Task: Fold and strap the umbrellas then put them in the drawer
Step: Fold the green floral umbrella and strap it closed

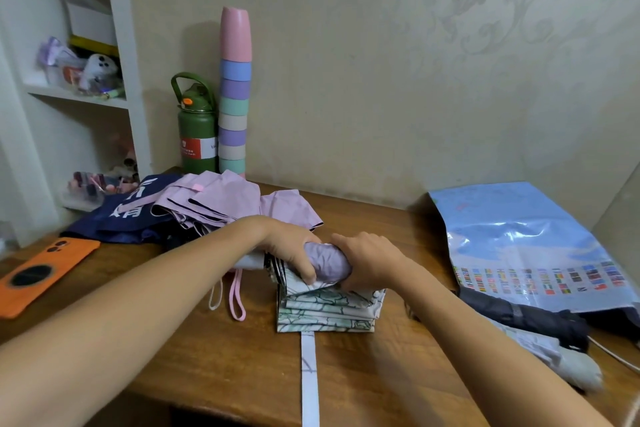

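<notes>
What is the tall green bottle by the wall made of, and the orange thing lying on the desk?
The tall green bottle looks like painted metal with a matt coat and a plastic lid and carry loop; the even, dull shine suggests it. The flat orange phone case looks like soft matt plastic or silicone, since it shows no glare. Neither is certain from looks alone.

A lived-in room at home. Patterned wallpaper (485,45) rises beyond the hands, and a wooden desk (207,357) lies under them. Up-left of the left hand, white shelves (83,97) hold toys and trinkets.
</notes>
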Tool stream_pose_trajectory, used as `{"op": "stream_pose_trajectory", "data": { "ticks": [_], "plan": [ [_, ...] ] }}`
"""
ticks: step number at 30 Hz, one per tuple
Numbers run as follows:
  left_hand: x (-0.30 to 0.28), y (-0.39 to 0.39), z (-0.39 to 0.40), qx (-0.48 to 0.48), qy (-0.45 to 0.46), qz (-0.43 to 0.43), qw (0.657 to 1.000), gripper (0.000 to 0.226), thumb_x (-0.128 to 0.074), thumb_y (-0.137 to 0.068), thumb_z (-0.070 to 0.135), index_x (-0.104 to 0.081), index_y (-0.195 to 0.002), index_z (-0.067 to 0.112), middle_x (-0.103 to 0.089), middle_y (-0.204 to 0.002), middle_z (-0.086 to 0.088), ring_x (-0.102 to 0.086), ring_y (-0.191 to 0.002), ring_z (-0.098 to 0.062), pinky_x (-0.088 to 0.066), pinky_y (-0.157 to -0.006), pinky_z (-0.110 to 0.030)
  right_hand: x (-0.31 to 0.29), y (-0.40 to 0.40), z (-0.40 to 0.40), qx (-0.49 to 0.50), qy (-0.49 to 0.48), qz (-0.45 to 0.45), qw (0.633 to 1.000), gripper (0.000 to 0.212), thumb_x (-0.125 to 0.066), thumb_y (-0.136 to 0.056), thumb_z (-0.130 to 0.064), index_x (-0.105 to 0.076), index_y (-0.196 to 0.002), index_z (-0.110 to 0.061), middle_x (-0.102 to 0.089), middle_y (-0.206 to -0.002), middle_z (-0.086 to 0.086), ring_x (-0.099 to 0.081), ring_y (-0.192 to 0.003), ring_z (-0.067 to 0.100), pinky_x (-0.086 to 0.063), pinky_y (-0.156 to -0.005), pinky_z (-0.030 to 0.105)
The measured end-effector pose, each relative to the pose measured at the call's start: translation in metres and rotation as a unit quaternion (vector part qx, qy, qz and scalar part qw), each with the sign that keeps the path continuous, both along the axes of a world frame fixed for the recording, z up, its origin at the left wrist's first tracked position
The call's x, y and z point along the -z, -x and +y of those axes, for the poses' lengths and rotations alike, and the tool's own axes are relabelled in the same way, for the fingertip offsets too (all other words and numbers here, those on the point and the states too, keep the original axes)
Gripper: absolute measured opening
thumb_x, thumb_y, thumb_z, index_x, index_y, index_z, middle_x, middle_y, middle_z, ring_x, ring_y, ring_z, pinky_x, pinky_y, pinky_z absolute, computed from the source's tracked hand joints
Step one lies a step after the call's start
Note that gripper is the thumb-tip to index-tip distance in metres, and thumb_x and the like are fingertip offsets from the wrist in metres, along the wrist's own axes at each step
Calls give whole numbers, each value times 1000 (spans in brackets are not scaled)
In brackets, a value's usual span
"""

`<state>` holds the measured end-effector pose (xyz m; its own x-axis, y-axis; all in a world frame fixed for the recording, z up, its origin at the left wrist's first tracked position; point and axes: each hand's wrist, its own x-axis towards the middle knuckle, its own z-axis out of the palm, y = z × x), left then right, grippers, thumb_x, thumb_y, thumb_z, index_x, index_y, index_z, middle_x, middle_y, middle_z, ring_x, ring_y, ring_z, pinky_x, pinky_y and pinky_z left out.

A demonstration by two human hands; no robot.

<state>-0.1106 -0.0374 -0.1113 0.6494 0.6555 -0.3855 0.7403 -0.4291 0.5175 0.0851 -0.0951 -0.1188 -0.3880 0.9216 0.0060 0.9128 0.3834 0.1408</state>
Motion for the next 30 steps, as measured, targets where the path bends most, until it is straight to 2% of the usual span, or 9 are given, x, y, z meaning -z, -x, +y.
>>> {"op": "stream_pose_trajectory", "data": {
  "ticks": [5,8,11,17,20,22,25,28,30],
  "plan": [
    [-16,-12,-22,75,-233,112,963,60,-85,-73,57,-44,-104,25,-56,-93,5,-57,-89,-21,-43,-72,-38,-5,-7,3,39,82,75,993,54,-83,-68,-45,-62,-117,-33,-72,-106,-5,-65,-90,21,-58,-78,38],
    [1,-21,-34,85,-359,133,920,66,-88,-71,49,-37,-102,21,-56,-92,-3,-57,-84,-27,-38,-64,-36,-12,-12,3,49,150,113,981,53,-85,-71,-36,-64,-119,-26,-72,-110,-1,-66,-94,22,-57,-82,36],
    [2,-17,-30,59,-331,114,935,46,-81,-74,32,-43,-95,20,-52,-83,2,-54,-83,-27,-36,-60,-33,-13,-8,0,58,173,98,978,50,-83,-74,-38,-63,-117,-26,-70,-111,-1,-65,-95,22,-57,-83,37],
    [-9,-7,-13,12,-130,55,990,30,-81,-75,21,-63,-96,10,-60,-77,-2,-51,-66,-19,-37,-61,-32,-8,3,-8,15,22,8,1000,78,-85,-67,-61,-41,-124,-30,-63,-112,-2,-58,-93,27,-42,-71,37],
    [-15,-4,-12,22,-35,46,998,24,-83,-76,20,-65,-92,19,-63,-76,3,-54,-67,-15,-41,-64,-32,-12,6,-8,32,37,11,999,57,-84,-69,-57,-50,-107,-31,-62,-96,-5,-57,-84,23,-43,-67,34],
    [-16,-5,-16,36,-15,47,998,25,-85,-81,22,-69,-100,21,-74,-91,4,-65,-78,-13,-51,-77,-33,-16,5,-7,39,75,24,996,47,-84,-70,-54,-62,-104,-29,-64,-92,-7,-60,-83,21,-47,-67,33],
    [-18,-9,-21,62,-60,53,995,43,-86,-80,39,-64,-114,23,-74,-107,5,-68,-98,-17,-53,-88,-34,-19,-2,-4,58,127,59,988,46,-85,-68,-50,-69,-104,-25,-72,-97,-3,-66,-88,21,-58,-76,37],
    [-15,-17,-33,78,-258,129,954,69,-87,-67,63,-50,-112,26,-60,-95,8,-58,-90,-17,-43,-69,-36,-18,-12,-1,92,160,102,977,48,-87,-64,-50,-73,-102,-24,-75,-98,-2,-70,-88,19,-61,-80,37],
    [-6,-24,-39,87,-331,138,929,75,-89,-64,61,-46,-112,22,-61,-97,2,-59,-90,-21,-38,-65,-35,-16,-18,0,109,186,132,968,48,-88,-61,-50,-76,-98,-22,-77,-94,-3,-73,-85,17,-62,-82,39]
  ]
}}
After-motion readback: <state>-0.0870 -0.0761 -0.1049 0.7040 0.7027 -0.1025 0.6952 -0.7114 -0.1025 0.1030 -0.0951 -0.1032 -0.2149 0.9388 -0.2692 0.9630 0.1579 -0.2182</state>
